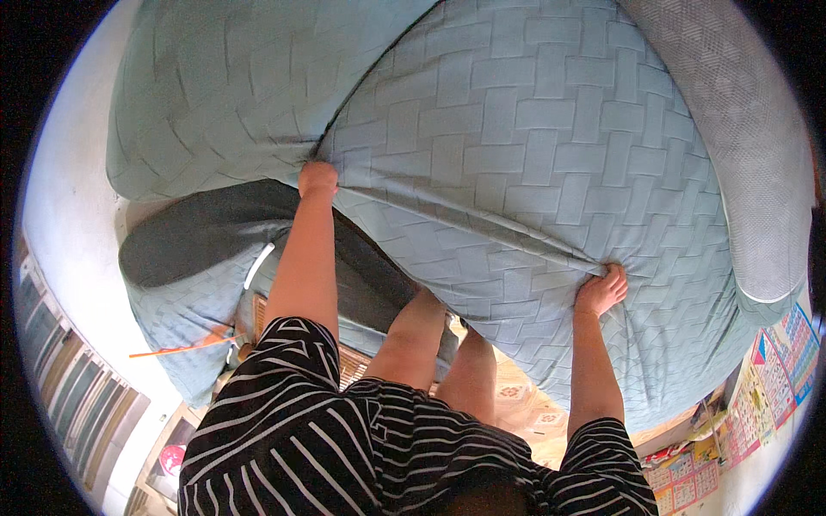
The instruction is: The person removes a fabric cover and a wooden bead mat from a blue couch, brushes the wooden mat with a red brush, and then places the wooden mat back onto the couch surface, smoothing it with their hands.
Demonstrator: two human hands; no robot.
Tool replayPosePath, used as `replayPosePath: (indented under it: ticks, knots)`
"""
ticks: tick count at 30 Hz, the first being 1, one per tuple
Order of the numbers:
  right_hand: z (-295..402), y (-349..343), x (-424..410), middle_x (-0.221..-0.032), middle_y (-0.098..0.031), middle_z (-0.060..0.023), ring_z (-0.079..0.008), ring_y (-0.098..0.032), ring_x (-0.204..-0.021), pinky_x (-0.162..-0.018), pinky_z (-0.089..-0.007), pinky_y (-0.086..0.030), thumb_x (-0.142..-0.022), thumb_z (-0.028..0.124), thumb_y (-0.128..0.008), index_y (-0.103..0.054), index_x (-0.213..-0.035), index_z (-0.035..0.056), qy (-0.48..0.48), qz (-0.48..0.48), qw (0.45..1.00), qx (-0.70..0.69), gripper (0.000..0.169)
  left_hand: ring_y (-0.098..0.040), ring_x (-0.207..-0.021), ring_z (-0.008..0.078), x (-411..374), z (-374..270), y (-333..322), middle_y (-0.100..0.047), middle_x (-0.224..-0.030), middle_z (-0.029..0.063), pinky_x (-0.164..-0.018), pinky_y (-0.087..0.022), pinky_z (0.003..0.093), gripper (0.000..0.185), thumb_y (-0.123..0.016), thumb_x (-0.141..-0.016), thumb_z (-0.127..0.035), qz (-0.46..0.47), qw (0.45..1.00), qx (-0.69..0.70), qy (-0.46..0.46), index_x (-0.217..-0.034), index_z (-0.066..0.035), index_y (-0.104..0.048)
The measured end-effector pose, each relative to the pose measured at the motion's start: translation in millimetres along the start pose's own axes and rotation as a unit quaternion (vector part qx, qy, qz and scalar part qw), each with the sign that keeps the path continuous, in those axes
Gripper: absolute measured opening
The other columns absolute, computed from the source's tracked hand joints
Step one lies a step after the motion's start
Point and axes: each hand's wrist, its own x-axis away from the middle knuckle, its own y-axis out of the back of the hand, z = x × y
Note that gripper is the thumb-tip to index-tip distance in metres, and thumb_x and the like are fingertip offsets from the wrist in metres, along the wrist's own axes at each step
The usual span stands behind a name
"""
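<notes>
A large blue-grey fabric cover (535, 116) with a woven-block pattern spreads before me over what looks like a sofa. My left hand (318, 178) is closed on the cover at a dark seam between two covered parts. Farther right, my right hand (603, 290) grips a pinch of the same cover. A taut fold runs through the fabric between both hands. What lies under the cover is hidden.
Grey textured fabric (729, 129) curves along the right. At left are a dark covered piece (206, 245), an orange stick (181, 349) and a white wall (71, 148). Patterned floor tiles (523, 393) show below, printed posters (768, 380) at lower right.
</notes>
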Motion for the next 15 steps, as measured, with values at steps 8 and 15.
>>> replayPosePath:
  ticks: [8,15]
  knots:
    - [-3,15,-8,-0.119,-0.054,-0.0126,-0.0338,-0.049,-0.112,-0.096,-0.0491,-0.036,-0.076,0.006,-0.055,-0.052,-0.113,0.0057,0.011,0.055,0.998,0.023,0.038,-0.067,-0.083,0.0281,24,-133,131,-0.062,-0.091,0.0156,-0.078,-0.053,0.0382,0.019,-0.051,-0.092,-0.015,-0.178,0.661,0.698,-0.207,-0.101,0.001,-0.052]
    - [-22,77,-69,-0.111,-0.057,-0.0147,-0.0287,-0.055,-0.102,-0.092,-0.036,-0.043,-0.078,0.0,-0.052,-0.055,-0.108,-0.0001,-0.031,0.342,0.914,-0.216,0.03,-0.058,-0.112,0.0304,66,-135,80,-0.057,-0.124,0.0175,-0.096,-0.045,0.0466,0.034,-0.053,-0.09,-0.009,-0.46,0.745,0.353,-0.331,-0.124,-0.006,-0.052]
